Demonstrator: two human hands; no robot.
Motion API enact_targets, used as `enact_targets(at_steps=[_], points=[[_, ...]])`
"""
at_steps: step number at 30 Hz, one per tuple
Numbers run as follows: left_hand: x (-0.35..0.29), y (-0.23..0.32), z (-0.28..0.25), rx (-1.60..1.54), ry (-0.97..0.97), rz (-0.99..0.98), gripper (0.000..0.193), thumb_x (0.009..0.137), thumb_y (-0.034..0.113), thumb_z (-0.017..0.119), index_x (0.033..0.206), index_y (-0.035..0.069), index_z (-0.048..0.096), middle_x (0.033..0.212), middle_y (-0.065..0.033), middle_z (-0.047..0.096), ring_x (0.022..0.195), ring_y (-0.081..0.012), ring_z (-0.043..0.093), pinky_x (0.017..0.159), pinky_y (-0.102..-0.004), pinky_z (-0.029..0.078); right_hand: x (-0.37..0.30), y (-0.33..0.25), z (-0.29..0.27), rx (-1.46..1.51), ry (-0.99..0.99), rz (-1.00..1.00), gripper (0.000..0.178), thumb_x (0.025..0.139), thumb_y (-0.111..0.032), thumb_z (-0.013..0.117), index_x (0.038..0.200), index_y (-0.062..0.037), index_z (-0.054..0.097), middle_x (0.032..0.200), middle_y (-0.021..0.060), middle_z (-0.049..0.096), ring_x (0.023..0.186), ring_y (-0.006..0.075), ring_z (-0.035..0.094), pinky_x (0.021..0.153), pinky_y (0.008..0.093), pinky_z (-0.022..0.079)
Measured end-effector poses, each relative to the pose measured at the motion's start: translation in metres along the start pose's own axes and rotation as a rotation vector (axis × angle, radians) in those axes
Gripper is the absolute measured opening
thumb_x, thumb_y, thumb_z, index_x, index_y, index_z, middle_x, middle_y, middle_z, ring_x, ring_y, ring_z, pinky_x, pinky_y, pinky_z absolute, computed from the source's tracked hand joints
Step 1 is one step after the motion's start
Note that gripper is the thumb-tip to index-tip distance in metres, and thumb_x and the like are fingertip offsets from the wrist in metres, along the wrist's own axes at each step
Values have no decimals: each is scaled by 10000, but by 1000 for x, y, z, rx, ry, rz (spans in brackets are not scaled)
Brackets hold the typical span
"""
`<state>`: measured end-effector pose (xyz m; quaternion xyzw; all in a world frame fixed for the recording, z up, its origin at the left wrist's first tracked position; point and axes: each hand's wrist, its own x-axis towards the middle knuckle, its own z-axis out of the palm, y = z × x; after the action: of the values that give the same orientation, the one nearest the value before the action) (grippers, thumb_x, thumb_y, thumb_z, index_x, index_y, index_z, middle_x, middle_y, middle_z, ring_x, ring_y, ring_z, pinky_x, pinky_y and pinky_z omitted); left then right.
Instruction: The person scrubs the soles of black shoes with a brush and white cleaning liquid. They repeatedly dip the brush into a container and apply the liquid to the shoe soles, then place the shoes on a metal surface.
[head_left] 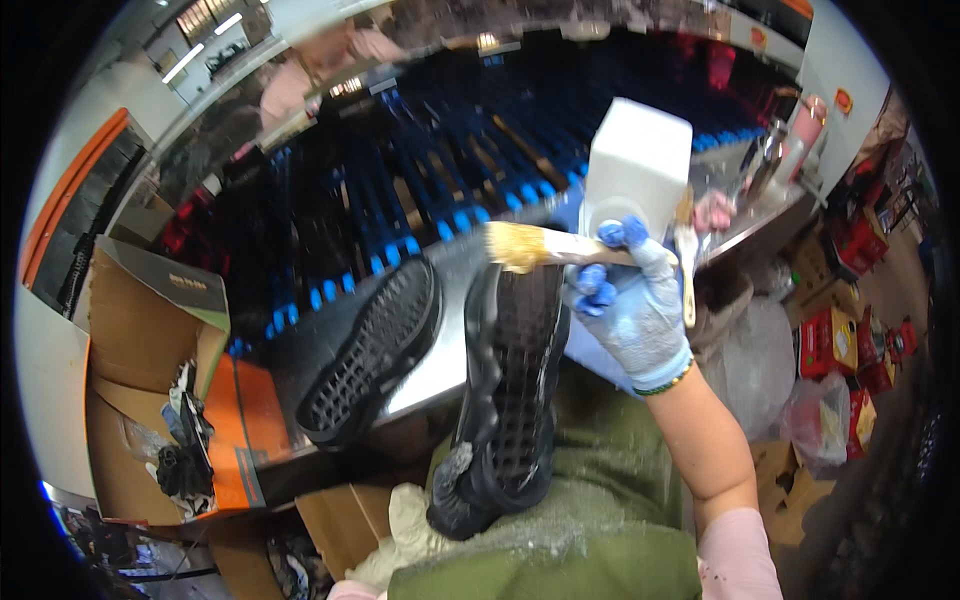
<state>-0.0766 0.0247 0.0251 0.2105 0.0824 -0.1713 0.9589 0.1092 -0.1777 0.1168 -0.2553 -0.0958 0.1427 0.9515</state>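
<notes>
My right hand (635,310), in a light blue glove with dark blue fingertips, is closed round the handle of a paintbrush (520,247). The brush's pale bristles point left, just above the toe end of a black shoe sole (515,390). My left hand (452,500), in a cream glove with dark, worn fingers, grips the heel end of this sole from the left; part of the hand is hidden. The sole stands tilted over my green apron, its gridded inside showing. A second black sole (375,345) lies on the metal ledge to the left.
A white block-shaped container (640,165) stands behind my right hand, with another brush (687,260) beside it. Blue-edged conveyor slats (400,200) run across the back. At left is an open cardboard box (150,350) holding scraps. Bottles (805,125) stand far right.
</notes>
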Motion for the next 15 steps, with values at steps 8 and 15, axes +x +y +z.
enact_targets(at_steps=[8, 15], points=[[-8, 43, 25, -498, -51, -123, 573, 1056, 377, 466, 1522, 44, 435, 1468, -319, 488, 1181, -494, 629, 948, -640, 550, 155, -113, -20, -530, 50, -287, 282, 1068, -243, 574, 1181, -8, 680, 945, 112, 713, 713, 139, 664, 613, 244, 540], [70, 107, 180, -193, -193, 145, 514, 1082, 395, 442, 1407, 11, 547, 1300, -261, 623, 1136, -431, 659, 927, -554, 585, 209, -144, -78, -856, 141, -419, 302, 1051, -256, 566, 1204, -34, 703, 958, 73, 727, 720, 115, 676, 633, 242, 558]])
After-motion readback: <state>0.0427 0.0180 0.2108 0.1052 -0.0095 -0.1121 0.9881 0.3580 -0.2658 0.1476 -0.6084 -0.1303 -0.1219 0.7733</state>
